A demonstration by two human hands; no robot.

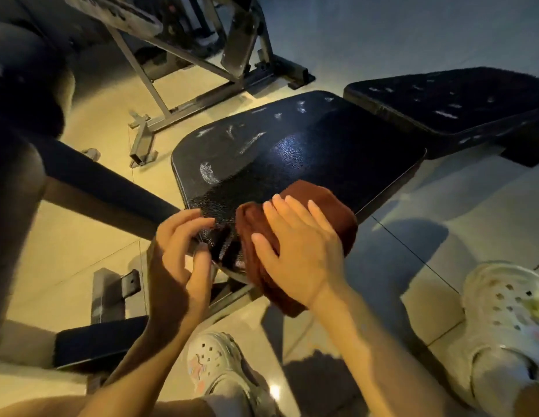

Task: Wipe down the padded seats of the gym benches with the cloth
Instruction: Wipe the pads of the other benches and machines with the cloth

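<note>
A black padded bench seat (307,152) with white scuff marks lies in the middle of the view. A folded brown cloth (331,206) lies on its near corner and hangs over the edge. My right hand (298,248) presses flat on the cloth with straight fingers. My left hand (178,254) is at the seat's near left edge, fingers loosely curled; its fingertips touch the pad's corner. A second black pad (449,100), also scuffed, continues the bench at the upper right.
A grey metal machine frame (178,85) stands at the upper left on the tiled floor. A dark padded roller and arm (27,94) fill the left side. A low dark pad (96,338) sits at the lower left. My feet in pale clogs (503,311) stand below the bench.
</note>
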